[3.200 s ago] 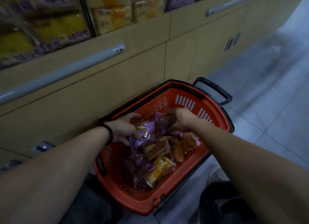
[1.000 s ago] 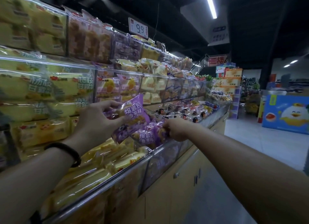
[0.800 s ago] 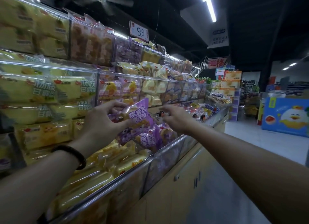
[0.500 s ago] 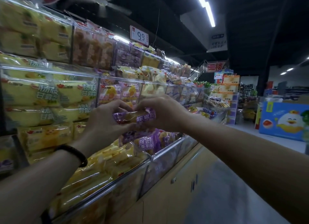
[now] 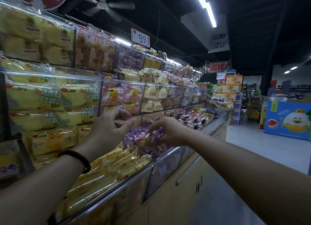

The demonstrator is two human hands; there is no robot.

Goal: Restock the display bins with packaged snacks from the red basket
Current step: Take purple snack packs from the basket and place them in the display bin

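Note:
My right hand (image 5: 165,131) presses down on a purple snack pack (image 5: 152,138) lying on the pile inside the clear display bin (image 5: 161,166) at waist height, with its fingers curled on the wrapper. My left hand (image 5: 110,125), with a dark bracelet on the wrist, hovers just left of and above that bin; its fingers are apart and hold nothing. The red basket is out of view.
A bin of yellow cake packs (image 5: 107,172) lies left of the purple one. Clear-fronted shelves of yellow packs (image 5: 50,98) rise behind my hands. A 9.9 price sign (image 5: 140,39) hangs above. Tan cabinet doors (image 5: 190,191) run below, and a blue carton (image 5: 288,120) stands across the aisle floor.
Both hands held one purple pack together above the bin. My left hand has let go and opened, while my right hand has brought the pack down onto the pile.

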